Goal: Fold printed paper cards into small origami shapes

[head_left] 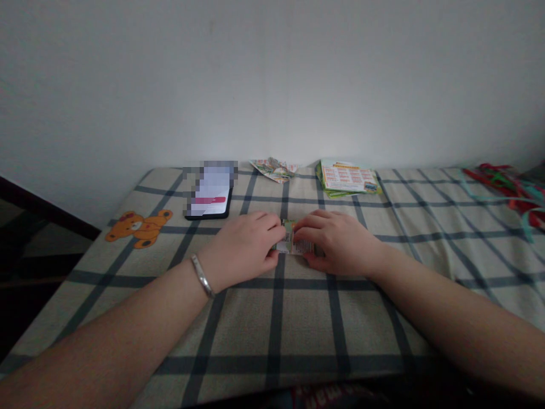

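Note:
A small printed piece of paper (pixel 293 244), partly green and seemingly folded, lies on the checked cloth between my two hands. My left hand (pixel 251 244), with a silver bangle at the wrist, has its fingers curled and its thumb tucked in on the paper's left end. On the right end, my right hand (pixel 336 241) bends its fingers over the top while its thumb rests along the near edge. Both hands cover much of the paper, so its full shape is hidden.
Beyond the hands, a phone (pixel 212 193) with a lit screen lies at left, a crumpled printed paper (pixel 275 168) in the middle and a stack of printed leaflets (pixel 349 178) at right. Tangled red and green ribbons (pixel 506 187) lie far right. A pale wall (pixel 272 85) borders the table's back.

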A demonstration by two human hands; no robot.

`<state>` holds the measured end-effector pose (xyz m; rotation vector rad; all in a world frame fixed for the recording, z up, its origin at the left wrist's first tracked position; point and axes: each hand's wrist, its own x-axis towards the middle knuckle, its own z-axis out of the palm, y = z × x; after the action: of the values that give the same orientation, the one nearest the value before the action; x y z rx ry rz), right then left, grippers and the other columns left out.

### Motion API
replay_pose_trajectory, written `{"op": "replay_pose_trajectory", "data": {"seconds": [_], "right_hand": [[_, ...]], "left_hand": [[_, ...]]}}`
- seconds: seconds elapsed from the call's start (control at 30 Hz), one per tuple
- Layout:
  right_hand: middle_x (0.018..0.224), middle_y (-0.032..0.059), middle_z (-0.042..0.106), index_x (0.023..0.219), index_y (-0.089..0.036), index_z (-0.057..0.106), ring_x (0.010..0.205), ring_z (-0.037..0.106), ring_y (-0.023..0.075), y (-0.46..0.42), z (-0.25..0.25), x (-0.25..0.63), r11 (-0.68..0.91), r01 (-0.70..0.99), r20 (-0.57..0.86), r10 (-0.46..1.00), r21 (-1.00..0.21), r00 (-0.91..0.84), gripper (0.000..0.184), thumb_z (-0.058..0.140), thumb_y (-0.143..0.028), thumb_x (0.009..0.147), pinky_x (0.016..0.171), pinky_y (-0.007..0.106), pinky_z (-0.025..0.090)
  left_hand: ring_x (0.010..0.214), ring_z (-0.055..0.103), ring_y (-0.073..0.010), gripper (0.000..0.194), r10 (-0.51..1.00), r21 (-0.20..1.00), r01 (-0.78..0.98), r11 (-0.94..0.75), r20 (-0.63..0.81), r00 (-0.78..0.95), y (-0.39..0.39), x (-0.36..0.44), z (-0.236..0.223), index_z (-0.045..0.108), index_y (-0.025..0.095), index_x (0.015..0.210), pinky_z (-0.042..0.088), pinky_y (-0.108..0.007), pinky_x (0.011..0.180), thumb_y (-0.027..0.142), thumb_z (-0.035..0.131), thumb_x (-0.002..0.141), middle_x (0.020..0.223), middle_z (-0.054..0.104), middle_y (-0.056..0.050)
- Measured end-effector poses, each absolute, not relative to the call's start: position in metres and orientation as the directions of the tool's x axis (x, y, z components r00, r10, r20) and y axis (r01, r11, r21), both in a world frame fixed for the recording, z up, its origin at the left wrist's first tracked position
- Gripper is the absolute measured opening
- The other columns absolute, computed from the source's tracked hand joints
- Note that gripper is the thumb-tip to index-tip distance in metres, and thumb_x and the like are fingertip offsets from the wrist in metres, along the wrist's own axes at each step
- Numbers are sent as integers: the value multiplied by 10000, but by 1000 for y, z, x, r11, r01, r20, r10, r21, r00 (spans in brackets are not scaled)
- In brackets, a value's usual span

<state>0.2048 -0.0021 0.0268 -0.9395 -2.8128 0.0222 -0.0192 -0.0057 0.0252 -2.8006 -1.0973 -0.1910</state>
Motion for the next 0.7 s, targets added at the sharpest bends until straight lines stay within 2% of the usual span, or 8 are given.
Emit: {"op": "replay_pose_trajectory", "data": {"seconds": [0.23,0.33,0.5,0.6,0.7], "right_hand": [[1068,86,661,1004,-169,629,969,588,242,-5,27,200,775,632,165,625,-13,-763,237,551,-256,799,809,357,459],[1023,82,667,975,-167,626,940,591,232,-5,27,199,765,644,162,638,-23,-752,204,514,-226,814,798,346,452],[938,54,674,940,-178,628,905,598,209,-3,24,198,744,652,193,667,-143,-719,156,535,-218,822,783,314,437],[879,40,668,915,-190,633,847,601,191,-1,19,197,722,656,265,691,-219,-672,126,568,-276,848,729,294,424],[829,24,654,853,-192,619,770,588,160,3,15,197,685,662,343,727,-304,-595,63,575,-235,841,676,269,409]], "left_hand": [[825,601,-230,59,583,-205,610,-765,180,792,-7,-17,25,595,181,850,513,-380,699,223,556,834,910,624,-42],[807,608,-232,52,595,-221,623,-750,186,782,-8,-15,24,597,180,864,509,-379,668,193,554,837,893,624,-37],[827,610,-228,76,640,-147,684,-714,260,723,-5,-13,18,588,166,829,509,-370,711,149,514,837,844,627,-42],[828,603,-216,100,672,-76,723,-687,312,671,-1,-13,14,585,155,805,501,-352,730,137,492,836,837,630,-53],[825,600,-205,104,691,6,730,-683,330,644,1,-13,13,583,155,798,494,-339,751,139,488,835,828,628,-53]]}}
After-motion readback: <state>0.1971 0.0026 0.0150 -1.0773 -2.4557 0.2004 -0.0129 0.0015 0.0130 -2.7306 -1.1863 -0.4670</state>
